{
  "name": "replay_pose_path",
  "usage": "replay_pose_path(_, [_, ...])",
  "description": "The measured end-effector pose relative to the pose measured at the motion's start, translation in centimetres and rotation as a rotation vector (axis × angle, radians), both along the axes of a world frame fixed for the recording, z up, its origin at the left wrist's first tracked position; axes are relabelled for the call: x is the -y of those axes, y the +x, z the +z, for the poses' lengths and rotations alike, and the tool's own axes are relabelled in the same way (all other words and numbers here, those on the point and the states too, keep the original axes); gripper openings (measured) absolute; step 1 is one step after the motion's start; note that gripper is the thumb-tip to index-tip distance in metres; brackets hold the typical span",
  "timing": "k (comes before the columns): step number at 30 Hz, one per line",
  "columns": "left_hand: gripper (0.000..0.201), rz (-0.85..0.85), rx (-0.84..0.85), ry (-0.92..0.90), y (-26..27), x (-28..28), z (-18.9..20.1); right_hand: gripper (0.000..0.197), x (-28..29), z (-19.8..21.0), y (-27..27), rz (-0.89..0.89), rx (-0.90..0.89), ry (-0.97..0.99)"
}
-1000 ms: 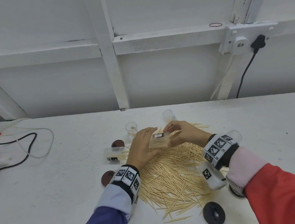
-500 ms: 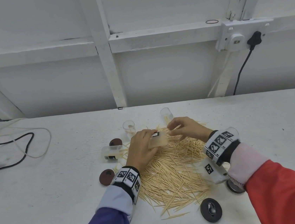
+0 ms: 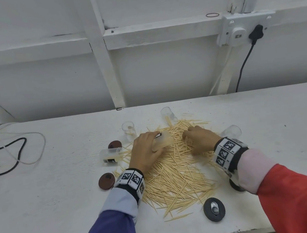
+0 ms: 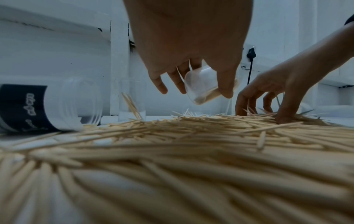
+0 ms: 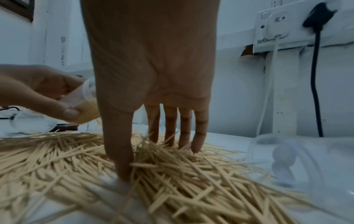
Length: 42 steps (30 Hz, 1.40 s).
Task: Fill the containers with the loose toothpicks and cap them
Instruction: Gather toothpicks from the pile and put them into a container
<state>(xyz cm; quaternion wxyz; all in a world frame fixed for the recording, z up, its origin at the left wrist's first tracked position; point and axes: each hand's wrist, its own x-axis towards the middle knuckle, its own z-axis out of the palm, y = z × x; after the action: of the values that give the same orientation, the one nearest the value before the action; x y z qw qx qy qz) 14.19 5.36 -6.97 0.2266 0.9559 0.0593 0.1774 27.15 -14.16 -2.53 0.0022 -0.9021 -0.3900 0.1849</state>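
A wide pile of loose toothpicks (image 3: 174, 173) covers the middle of the white bench (image 3: 53, 204). My left hand (image 3: 149, 148) grips a clear container (image 3: 164, 141) partly filled with toothpicks. It hangs tilted just above the pile, seen as container (image 4: 205, 84) in the left wrist view. To its right, my right hand (image 3: 197, 140) is down on the pile. Its fingers (image 5: 172, 128) and thumb poke into the toothpicks (image 5: 172, 163), spread apart, not closed around any. The held container (image 5: 86, 106) shows at left in the right wrist view.
Two clear containers (image 3: 129, 128) (image 3: 167, 113) stand upright behind the pile. A labelled one (image 3: 111, 155) lies at left, another (image 3: 231, 131) by my right wrist. Brown caps (image 3: 114, 144) (image 3: 106, 181) lie left; a black cap (image 3: 214, 209) lies near the front. Cables (image 3: 19, 151) lie far left.
My right hand left the container's mouth and dropped onto the pile to the right. My left hand lowered the container closer to the pile.
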Motion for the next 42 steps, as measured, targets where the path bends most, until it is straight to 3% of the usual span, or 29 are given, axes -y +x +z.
replay_pose_path(3, [0.053,0.01,-0.004,-0.01,0.0,-0.1,-0.1,0.065,0.0,0.1,-0.1,0.0,-0.041,0.103])
replay_pose_path(6, [0.052,0.005,-0.015,0.009,-0.1,-0.1,-0.2,0.084,0.2,0.2,-0.2,-0.029,-0.095,0.208])
replay_pose_path(11, [0.054,-0.021,-0.04,0.042,-0.1,0.2,0.1,0.102,0.7,-0.4,-0.2,-0.14,0.119,0.025])
replay_pose_path(17, [0.055,-0.008,-0.073,0.052,0.0,0.1,-0.1,0.058,0.9,-1.0,-0.4,-0.113,0.074,0.069])
replay_pose_path(19, [0.057,-0.01,-0.08,0.055,0.0,0.2,-0.1,0.057,0.9,-1.0,-0.5,-0.095,0.057,0.109])
replay_pose_path(24, [0.057,-0.006,-0.083,0.045,-0.1,0.1,-0.1,0.076,0.8,-1.2,-0.6,-0.147,0.12,0.043])
replay_pose_path(28, [0.058,-0.003,-0.089,0.031,-0.2,0.2,0.0,0.044,0.5,-1.0,-0.8,-0.084,0.102,0.074])
replay_pose_path(33, [0.06,-0.002,-0.097,0.016,-0.2,0.2,0.1,0.058,-0.1,-1.1,-1.0,-0.076,0.076,0.049])
replay_pose_path(39, [0.06,0.011,-0.103,0.003,-0.2,0.2,0.0,0.02,-0.7,-0.9,-1.4,-0.017,0.128,0.06])
replay_pose_path(42, [0.06,0.031,-0.108,0.006,-0.3,0.3,0.1,0.018,-1.0,-1.1,-1.7,0.076,0.212,-0.01])
